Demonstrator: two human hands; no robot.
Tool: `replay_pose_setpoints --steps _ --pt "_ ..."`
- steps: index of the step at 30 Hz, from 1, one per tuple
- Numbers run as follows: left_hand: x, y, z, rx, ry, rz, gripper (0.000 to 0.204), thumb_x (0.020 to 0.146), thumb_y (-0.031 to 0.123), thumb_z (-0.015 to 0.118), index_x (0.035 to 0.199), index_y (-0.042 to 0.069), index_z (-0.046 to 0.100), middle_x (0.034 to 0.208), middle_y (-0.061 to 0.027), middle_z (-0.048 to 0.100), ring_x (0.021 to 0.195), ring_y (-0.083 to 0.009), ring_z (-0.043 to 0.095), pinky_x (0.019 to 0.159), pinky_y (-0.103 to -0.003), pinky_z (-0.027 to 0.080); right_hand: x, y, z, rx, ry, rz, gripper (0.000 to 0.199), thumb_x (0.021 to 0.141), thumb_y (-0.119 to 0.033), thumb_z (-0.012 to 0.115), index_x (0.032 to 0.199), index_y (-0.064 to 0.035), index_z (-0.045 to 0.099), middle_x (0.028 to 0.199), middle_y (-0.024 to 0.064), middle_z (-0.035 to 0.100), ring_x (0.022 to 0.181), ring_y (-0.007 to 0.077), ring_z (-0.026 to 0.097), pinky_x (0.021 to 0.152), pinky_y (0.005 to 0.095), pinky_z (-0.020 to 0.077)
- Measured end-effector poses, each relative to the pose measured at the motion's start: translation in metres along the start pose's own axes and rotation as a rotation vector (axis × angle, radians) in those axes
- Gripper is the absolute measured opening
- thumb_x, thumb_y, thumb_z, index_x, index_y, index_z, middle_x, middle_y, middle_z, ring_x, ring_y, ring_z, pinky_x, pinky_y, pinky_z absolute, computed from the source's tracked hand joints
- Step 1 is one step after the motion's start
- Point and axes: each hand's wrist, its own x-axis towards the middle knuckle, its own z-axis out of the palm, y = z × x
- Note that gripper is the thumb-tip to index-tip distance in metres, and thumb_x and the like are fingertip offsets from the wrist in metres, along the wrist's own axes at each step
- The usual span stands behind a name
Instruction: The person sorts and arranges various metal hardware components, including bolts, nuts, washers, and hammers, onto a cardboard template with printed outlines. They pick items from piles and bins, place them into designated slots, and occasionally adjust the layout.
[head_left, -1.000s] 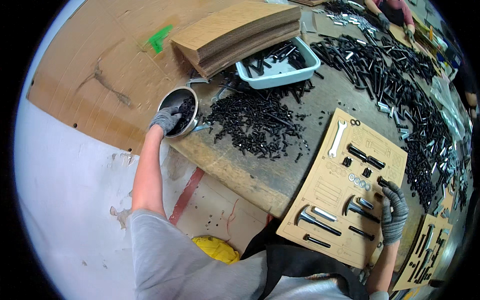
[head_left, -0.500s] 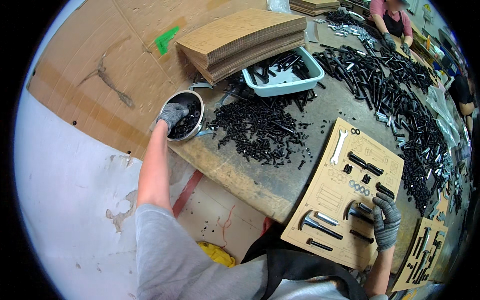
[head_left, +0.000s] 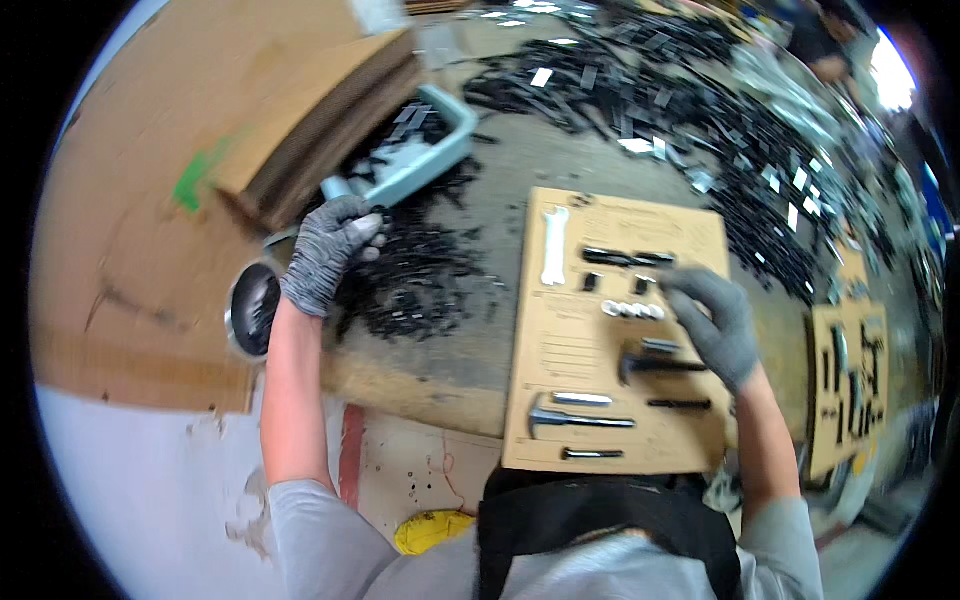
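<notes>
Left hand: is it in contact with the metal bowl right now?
Apart. The head view shows the gloved left hand raised over the pile of black screws, with the metal bowl below and to its left, its dark opening uncovered.

- A workshop or small assembly floor, by the look of it.
- The rough table [head_left: 480, 370] is strewn with heaps of black screws [head_left: 420, 285] and metal parts.
- A cardboard template [head_left: 615, 330] holds bolts laid out in cut slots.
- A pale blue tray [head_left: 425, 160] and a steel bowl [head_left: 250, 310] hold more hardware.
- Stacked cardboard sheets [head_left: 310, 130] sit nearby.
</notes>
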Motion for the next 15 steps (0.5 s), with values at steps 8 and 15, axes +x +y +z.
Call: replay_pose_setpoints --steps 8,15 --pt "0.018 0.014 0.209 -0.157 -0.349 0.068 0.020 0.084 0.011 0.070 0.100 0.000 0.064 0.086 -0.0068 0.066 0.076 -0.0113 0.065 0.062 -0.021 0.056 0.089 0.022 0.041 0.730 0.030 0.426 0.025 0.088 -0.018 0.066 0.104 0.0011 0.067 0.092 0.0097 0.069 0.079 0.0149 0.066 0.066 0.0273 0.0579" --pt "0.014 0.011 0.169 0.223 -0.110 0.223 0.016 0.083 0.014 0.069 0.096 0.004 0.068 0.085 -0.0034 0.067 0.073 -0.0116 0.062 0.064 -0.026 0.052 0.103 0.041 0.055 0.446 0.033 0.411 0.024 0.086 -0.021 0.068 0.098 0.0002 0.069 0.081 0.0080 0.070 0.070 0.0111 0.065 0.063 0.0261 0.0546"
